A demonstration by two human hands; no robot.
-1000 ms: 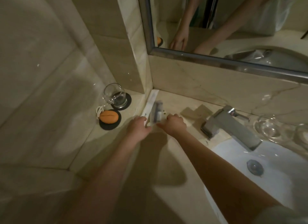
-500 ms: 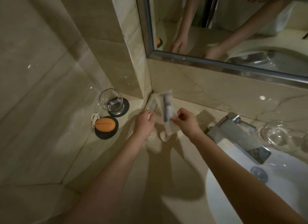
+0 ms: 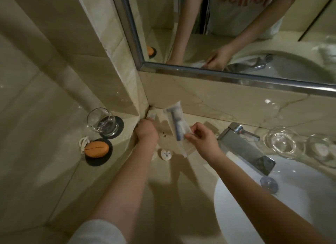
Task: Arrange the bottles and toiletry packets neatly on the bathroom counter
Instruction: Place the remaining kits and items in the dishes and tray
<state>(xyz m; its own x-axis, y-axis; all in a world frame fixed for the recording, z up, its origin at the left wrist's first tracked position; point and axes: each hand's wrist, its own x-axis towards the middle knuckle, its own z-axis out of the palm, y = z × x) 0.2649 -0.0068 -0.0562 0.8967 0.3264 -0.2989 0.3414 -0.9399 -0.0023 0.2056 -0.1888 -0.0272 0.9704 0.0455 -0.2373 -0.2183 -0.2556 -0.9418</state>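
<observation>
the right hand pinches one low corner of a clear plastic packet holding a blue-handled razor, which hangs lifted off the beige marble desk and tilts toward the wall corner. the left hand, fingers curled, grips the end of a narrow white packet at that corner. the corner pinch on slick film looks thin, so the packet could slip and drop on the small white heart-shaped packet below, or skid toward the white basin. a careless left forearm could clip the clear glass tumbler nearby.
</observation>
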